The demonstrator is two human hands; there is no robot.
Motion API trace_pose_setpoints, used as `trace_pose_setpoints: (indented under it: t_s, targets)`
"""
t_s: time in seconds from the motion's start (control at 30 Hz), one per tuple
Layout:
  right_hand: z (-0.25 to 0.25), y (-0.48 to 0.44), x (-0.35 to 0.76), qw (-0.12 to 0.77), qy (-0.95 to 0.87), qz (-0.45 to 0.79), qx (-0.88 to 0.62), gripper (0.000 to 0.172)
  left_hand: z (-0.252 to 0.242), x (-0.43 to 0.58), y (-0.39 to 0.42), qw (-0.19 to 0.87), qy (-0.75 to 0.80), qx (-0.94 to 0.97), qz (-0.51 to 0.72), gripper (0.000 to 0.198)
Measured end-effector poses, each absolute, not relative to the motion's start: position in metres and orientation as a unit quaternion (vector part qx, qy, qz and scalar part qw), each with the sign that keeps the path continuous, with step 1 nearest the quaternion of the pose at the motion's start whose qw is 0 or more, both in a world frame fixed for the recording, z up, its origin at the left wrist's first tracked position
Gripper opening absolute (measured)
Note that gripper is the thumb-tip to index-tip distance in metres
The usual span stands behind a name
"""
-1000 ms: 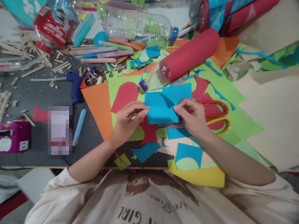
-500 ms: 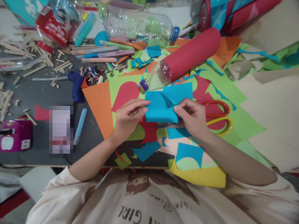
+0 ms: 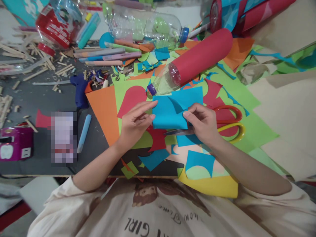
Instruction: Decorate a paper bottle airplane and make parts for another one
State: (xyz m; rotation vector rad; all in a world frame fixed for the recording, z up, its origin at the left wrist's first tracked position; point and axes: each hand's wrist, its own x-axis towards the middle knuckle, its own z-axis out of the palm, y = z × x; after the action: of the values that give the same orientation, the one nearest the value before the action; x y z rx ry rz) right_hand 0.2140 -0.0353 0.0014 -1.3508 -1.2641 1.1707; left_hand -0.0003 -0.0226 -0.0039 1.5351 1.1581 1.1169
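A blue sheet of paper (image 3: 170, 115) with a slit or fold near its middle is held up in front of me. My right hand (image 3: 203, 120) pinches its lower right part between thumb and fingers. At the left edge is my left hand (image 3: 137, 123), its index finger and thumb spread apart, the fingertips at or against the paper. Scissors (image 3: 233, 140) with red and yellow handles lie beneath my right hand, blades pointing left. Behind the sheet lies a clear bottle with its body wrapped in red paper (image 3: 203, 57), purple cap toward me.
Paper scraps (image 3: 154, 159) and green sheets (image 3: 259, 131) cover the table around my hands. To the left are a blue glue gun (image 3: 80, 90), a blurred phone (image 3: 64, 136), a light blue marker (image 3: 84, 133) and a purple box (image 3: 16, 143). A clear bottle (image 3: 145, 26) lies at the back.
My left index finger has lifted slightly, widening the gap to the thumb. The right hand and the blue paper have hardly moved.
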Motion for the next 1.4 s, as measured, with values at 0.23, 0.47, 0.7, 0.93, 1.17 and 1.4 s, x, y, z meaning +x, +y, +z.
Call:
trace_pose_setpoints:
  t_s: [0.23, 0.47, 0.7, 0.93, 1.17, 1.4]
  targets:
    - [-0.008, -0.036, 0.219, 0.455, -0.485, 0.510, -0.546, 0.048, -0.004, 0.000, -0.022, 0.530, 0.467, 0.585, 0.399, 0.038]
    - [-0.013, -0.034, 0.220, 0.479, -0.475, 0.504, -0.539, 0.042, -0.001, -0.003, -0.020, 0.611, 0.425, 0.548, 0.382, 0.053]
    - [-0.015, -0.032, 0.220, 0.492, -0.462, 0.501, -0.542, 0.041, 0.002, -0.005, -0.020, 0.644, 0.402, 0.550, 0.348, 0.065]
    - [-0.016, -0.033, 0.220, 0.493, -0.451, 0.517, -0.535, 0.037, 0.005, -0.005, -0.019, 0.632, 0.387, 0.579, 0.340, 0.070]
    - [-0.016, -0.032, 0.221, 0.503, -0.443, 0.511, -0.539, 0.028, 0.003, -0.007, -0.019, 0.603, 0.371, 0.627, 0.324, 0.069]
    - [-0.011, -0.031, 0.218, 0.512, -0.440, 0.511, -0.532, 0.028, -0.002, -0.010, -0.019, 0.622, 0.365, 0.615, 0.317, 0.082]
